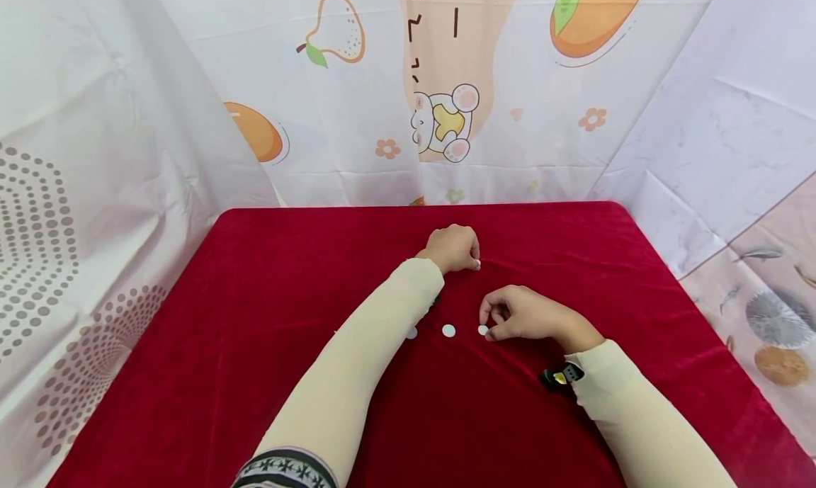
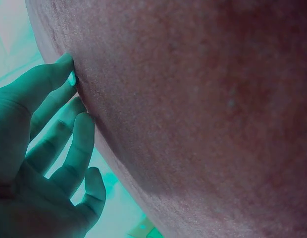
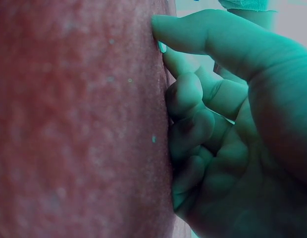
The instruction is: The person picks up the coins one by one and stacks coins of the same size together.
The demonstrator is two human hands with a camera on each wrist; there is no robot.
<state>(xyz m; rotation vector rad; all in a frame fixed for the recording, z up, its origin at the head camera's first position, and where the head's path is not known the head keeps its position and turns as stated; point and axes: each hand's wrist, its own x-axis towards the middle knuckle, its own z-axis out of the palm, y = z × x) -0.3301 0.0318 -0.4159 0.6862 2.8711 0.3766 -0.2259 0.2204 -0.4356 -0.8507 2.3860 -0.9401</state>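
Observation:
My left hand (image 1: pixel 454 248) is over the far middle of the red cloth and pinches a small white disc between thumb and forefinger. In the left wrist view an edge of that disc (image 2: pixel 72 78) shows at the fingertips, close to the cloth. Nearer and to the right, my right hand (image 1: pixel 529 316) pinches another white disc (image 1: pixel 482 329) at the cloth, its other fingers curled. The right wrist view shows this disc's edge (image 3: pixel 162 47) between thumb and forefinger. A third white disc (image 1: pixel 449 330) lies flat just left of the right hand.
One more disc (image 1: pixel 411 333) lies partly hidden by the left sleeve (image 1: pixel 357 353). A red velvet cloth (image 1: pixel 280 275) covers the table. Printed white curtains (image 1: pixel 344 134) stand behind and along both sides. A black wrist strap (image 1: pixel 553 379) shows at the right cuff.

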